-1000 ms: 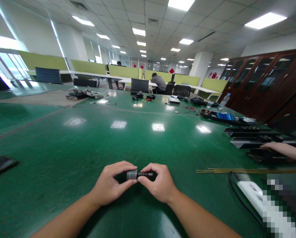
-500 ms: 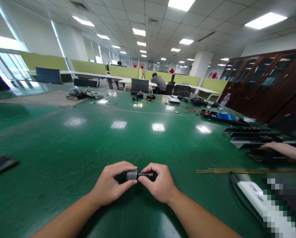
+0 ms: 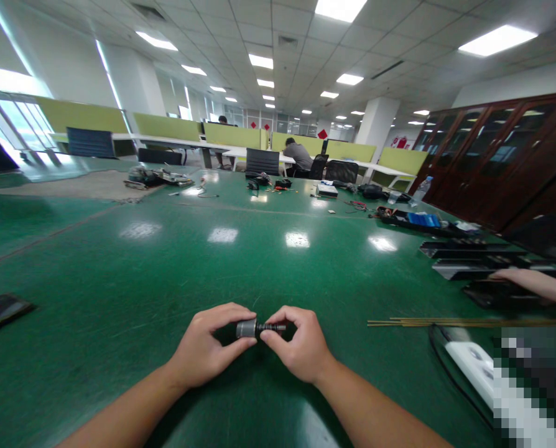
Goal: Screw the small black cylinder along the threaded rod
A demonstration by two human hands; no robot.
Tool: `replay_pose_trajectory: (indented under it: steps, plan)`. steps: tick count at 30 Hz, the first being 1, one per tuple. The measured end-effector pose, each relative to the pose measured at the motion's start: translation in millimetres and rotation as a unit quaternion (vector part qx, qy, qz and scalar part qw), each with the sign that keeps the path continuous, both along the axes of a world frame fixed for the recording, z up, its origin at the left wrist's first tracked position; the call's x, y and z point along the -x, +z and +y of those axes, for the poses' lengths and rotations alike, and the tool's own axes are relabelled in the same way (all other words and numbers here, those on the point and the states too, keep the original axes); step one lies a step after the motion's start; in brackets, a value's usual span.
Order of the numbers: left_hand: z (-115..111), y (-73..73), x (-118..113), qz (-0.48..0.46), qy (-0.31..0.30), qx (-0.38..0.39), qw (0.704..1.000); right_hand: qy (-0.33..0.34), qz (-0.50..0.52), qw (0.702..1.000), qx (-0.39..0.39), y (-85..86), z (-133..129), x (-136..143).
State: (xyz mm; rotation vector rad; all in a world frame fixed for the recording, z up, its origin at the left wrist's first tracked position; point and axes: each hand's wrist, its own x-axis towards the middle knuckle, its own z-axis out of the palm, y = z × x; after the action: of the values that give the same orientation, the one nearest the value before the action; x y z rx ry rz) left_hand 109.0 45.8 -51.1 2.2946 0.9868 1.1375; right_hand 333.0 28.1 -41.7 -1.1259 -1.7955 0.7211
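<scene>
Low in the middle of the view, my left hand (image 3: 213, 339) grips a grey cylinder (image 3: 246, 328) between thumb and fingers. Out of the cylinder's right side comes a thin dark ridged shaft (image 3: 278, 328), pinched near the cylinder by the thumb and fingers of my right hand (image 3: 301, 342). Cylinder and shaft lie in one line, nearly level, above the green table (image 3: 175, 267). Part of the shaft is hidden behind my right fingertips.
Thin brass-coloured rods (image 3: 418, 322) and a white power strip (image 3: 474, 361) lie at the right. Another person's hand (image 3: 520, 277) rests on dark parts there. A dark flat object (image 3: 2, 311) is at the left edge. Electronics and a bottle (image 3: 422, 188) stand farther back.
The grey cylinder and my left fingertips have shifted very slightly left. My right hand holds nearly the same place on the shaft.
</scene>
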Motion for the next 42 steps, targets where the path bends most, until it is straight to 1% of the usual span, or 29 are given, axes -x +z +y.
replay_pose_trajectory:
  steps: [12, 21, 42]
  plan:
    - [0.4, -2.0, 2.3, -0.003, 0.002, 0.000, 1.000, -0.005, 0.011, 1.000, -0.006, 3.5, 0.0, -0.3]
    - [0.3, 1.2, 1.0, -0.006, 0.004, 0.001, 1.000, -0.008, 0.015, 1.000, -0.008, 2.0, 0.2, -0.7]
    - [1.6, -3.3, 3.9, -0.006, 0.022, -0.005, 1.000, -0.017, 0.033, 0.999, -0.012, 5.0, -0.1, -1.2]
